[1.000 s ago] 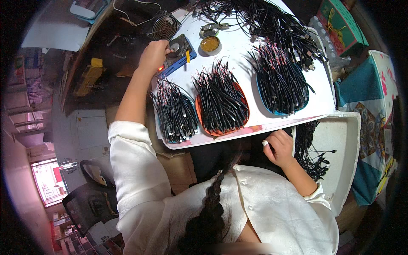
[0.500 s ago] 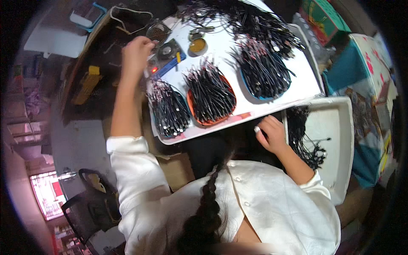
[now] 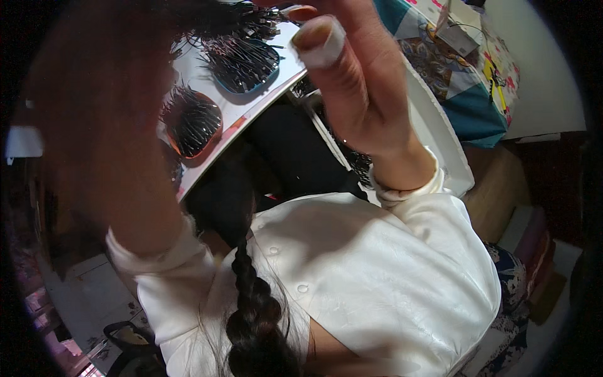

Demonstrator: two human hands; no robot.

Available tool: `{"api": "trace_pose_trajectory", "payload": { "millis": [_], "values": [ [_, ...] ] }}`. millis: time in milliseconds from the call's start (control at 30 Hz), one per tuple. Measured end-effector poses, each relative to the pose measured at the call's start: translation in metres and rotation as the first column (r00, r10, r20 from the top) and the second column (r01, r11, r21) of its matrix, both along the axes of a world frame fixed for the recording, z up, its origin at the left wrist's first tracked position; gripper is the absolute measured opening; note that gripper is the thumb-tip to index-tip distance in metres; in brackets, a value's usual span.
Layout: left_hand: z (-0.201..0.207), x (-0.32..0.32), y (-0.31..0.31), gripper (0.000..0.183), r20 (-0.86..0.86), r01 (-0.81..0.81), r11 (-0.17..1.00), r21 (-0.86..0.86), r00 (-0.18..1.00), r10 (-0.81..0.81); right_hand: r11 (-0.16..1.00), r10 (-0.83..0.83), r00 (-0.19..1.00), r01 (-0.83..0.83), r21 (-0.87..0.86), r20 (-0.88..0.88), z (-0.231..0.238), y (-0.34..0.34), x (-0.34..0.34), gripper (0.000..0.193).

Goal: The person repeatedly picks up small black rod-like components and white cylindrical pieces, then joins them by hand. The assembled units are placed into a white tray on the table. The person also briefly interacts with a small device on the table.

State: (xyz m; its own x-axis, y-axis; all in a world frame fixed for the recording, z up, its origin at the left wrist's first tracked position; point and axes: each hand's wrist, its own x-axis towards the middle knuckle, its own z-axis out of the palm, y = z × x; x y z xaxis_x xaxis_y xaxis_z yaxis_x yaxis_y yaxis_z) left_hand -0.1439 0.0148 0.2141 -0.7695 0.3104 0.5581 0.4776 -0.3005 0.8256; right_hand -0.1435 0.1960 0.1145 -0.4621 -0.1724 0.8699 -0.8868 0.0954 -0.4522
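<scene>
Both my hands are raised high, close to the camera. My left hand [image 3: 125,81] is a dark, smeared shape over the left side, and its fingers cannot be made out. My right hand [image 3: 374,88] is large at the top, its thumb stretched out and wrapped at the tip in white tape [image 3: 328,51]. Part of its fingers runs past the upper edge; nothing shows in its grasp. Behind them on the white table [image 3: 235,113] are short black cables [image 3: 195,119] in an orange container [image 3: 217,139] and more black cables [image 3: 242,60] in a blue container [image 3: 270,78].
A heap of black cables [image 3: 251,22] covers the table's far part. Beside the table on the right stands a white foam box [image 3: 440,132]. Past it lies a teal and patterned cloth cover [image 3: 477,116] with a small carton [image 3: 461,31] on top.
My left hand has left the tools at the table's far left and come up near the camera. My right hand has risen from the table's front edge. The view has swung to the right.
</scene>
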Motion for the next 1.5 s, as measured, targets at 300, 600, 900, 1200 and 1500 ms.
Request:
{"api": "trace_pose_trajectory", "payload": {
  "millis": [300, 600, 900, 1200, 1500],
  "values": [
    [-0.160, -0.007, 0.111, 0.051, 0.630, 0.170, 0.972, 0.160, 0.741, -0.233, 0.805, -0.552, 0.695, 0.299, 0.512, 0.461, -0.090, 0.113, 0.059, 0.014],
    [-0.260, 0.062, -0.085, 0.024, 0.705, 0.098, 0.888, -0.450, 0.650, 0.285, 0.529, -0.759, 0.352, -0.155, 0.834, 0.547, -0.349, 0.132, -0.010, 0.030],
    [-0.214, 0.053, -0.198, 0.011, -0.479, -0.740, -0.145, -0.657, 0.261, 0.838, 0.716, -0.333, 0.629, -0.317, 0.622, 0.703, -0.183, 0.009, -0.032, 0.022],
    [-0.236, -0.017, -0.213, 0.021, -0.645, -0.490, -0.462, -0.739, 0.316, 0.696, 0.752, -0.234, 0.896, -0.080, 0.655, 0.378, -0.114, -0.157, -0.084, 0.015],
    [-0.235, -0.012, -0.224, 0.023, -0.477, -0.507, -0.326, -0.798, 0.198, 0.856, 0.685, -0.372, 0.860, -0.001, 0.728, 0.350, -0.130, -0.166, -0.100, 0.021]
  ]
}}
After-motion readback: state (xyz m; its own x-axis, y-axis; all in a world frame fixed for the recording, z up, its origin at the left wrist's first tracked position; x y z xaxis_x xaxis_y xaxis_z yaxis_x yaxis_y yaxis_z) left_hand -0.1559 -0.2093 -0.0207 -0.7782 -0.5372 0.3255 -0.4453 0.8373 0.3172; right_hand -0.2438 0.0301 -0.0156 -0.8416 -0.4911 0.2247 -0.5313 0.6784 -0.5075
